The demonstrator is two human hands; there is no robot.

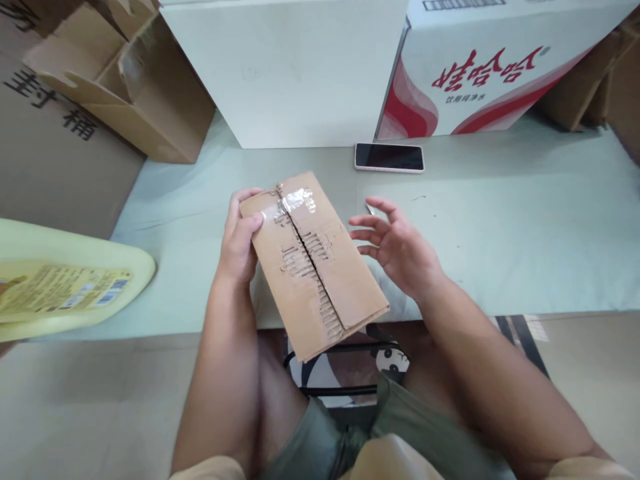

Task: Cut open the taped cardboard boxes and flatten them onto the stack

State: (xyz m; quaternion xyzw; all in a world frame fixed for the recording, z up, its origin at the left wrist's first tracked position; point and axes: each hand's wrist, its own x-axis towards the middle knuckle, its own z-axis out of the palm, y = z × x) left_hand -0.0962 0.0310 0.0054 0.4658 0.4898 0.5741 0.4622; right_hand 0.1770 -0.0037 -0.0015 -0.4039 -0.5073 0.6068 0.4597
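Observation:
A small brown cardboard box [280,267] is tilted in the air over the front edge of the table. My left hand [241,233] grips its upper left corner, thumb on top. A dark seam runs lengthwise down its face, with torn, ridged patches along it and shiny clear tape at the far end. My right hand [400,243] is just right of the box, fingers spread and apart from it, holding nothing I can see. A small pale sliver [371,209] shows by its index finger; I cannot make out what it is.
A phone [389,157] lies before a large white box [300,73] and a white-and-red carton [465,87]. An open brown carton [145,100] stands at the back left. A yellow bottle [75,280] is at the left. Greenish cloth [500,233] covers the table.

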